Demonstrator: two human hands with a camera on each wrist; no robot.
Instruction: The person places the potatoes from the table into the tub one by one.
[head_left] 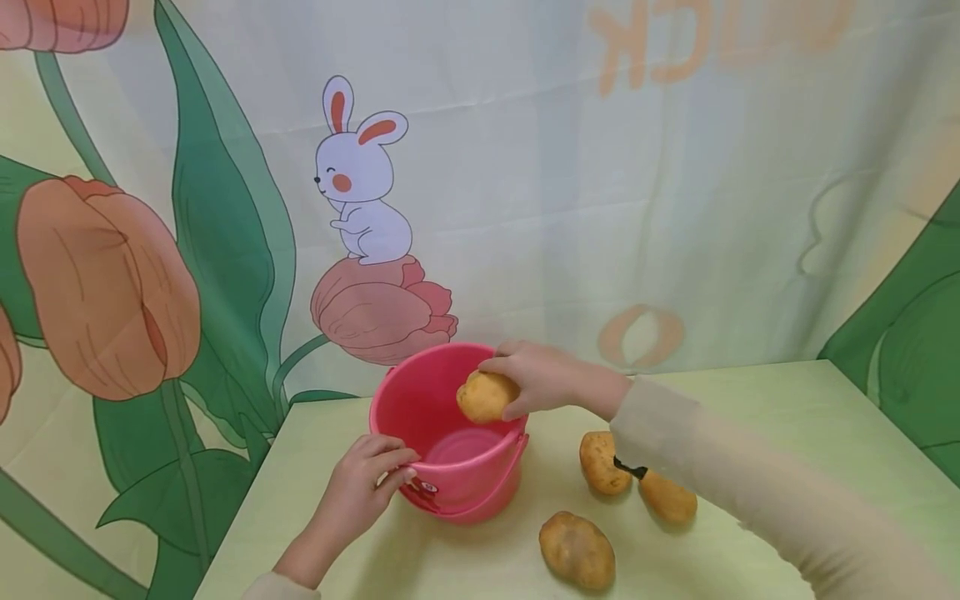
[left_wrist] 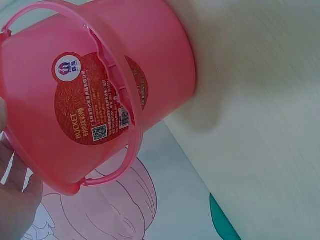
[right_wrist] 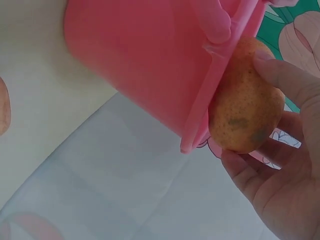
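A pink plastic bucket (head_left: pixel 472 492) stands on the table, its handle hanging down at the side. My left hand (head_left: pixel 367 475) grips the bucket's near left rim, fingers over the edge and thumb outside; the left wrist view shows the red label (left_wrist: pixel 95 100) on the wall. Between thumb and fingers, my right hand (head_left: pixel 543 379) holds a potato (head_left: pixel 486 397) over the bucket's mouth, at the right side of the rim. In the right wrist view this potato (right_wrist: pixel 245 100) has dark greenish patches and overlaps the rim. The visible part of the bucket's floor is bare.
Three more potatoes lie on the pale table (head_left: pixel 787 433) right of the bucket: one nearest me (head_left: pixel 577 550), one farther back (head_left: pixel 603 462), and one partly under the right sleeve (head_left: pixel 669 500). A printed curtain (head_left: pixel 525 208) with tulips and a rabbit hangs behind the table.
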